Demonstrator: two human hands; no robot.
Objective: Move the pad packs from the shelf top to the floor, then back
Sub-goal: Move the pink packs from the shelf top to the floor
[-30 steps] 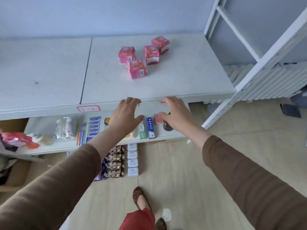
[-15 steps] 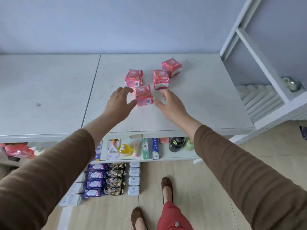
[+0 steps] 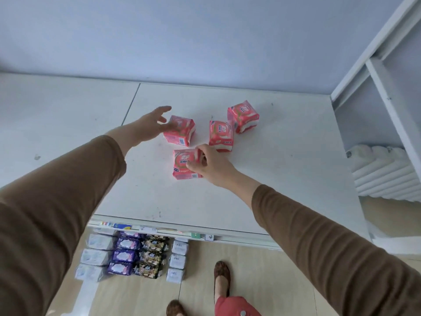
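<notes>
Several pink pad packs stand on the white shelf top [image 3: 284, 169]. My right hand [image 3: 210, 165] is closed on the right side of the nearest pack [image 3: 183, 164]. My left hand [image 3: 151, 124] has its fingers spread and touches the left edge of the back-left pack [image 3: 182, 131], without gripping it. Two more packs stand to the right: a middle one [image 3: 221, 135] and a far one [image 3: 243, 116], which touch each other.
A white frame [image 3: 373, 65] rises at the right end of the shelf top, with a white radiator [image 3: 382, 172] behind it. Below the front edge, rows of packaged goods [image 3: 132, 256] lie on the wooden floor beside my feet [image 3: 222, 277].
Both hands have reached forward over the shelf top. My right hand has closed on the nearest pack, and my left hand has arrived at the back-left pack. The view has tilted upward.
</notes>
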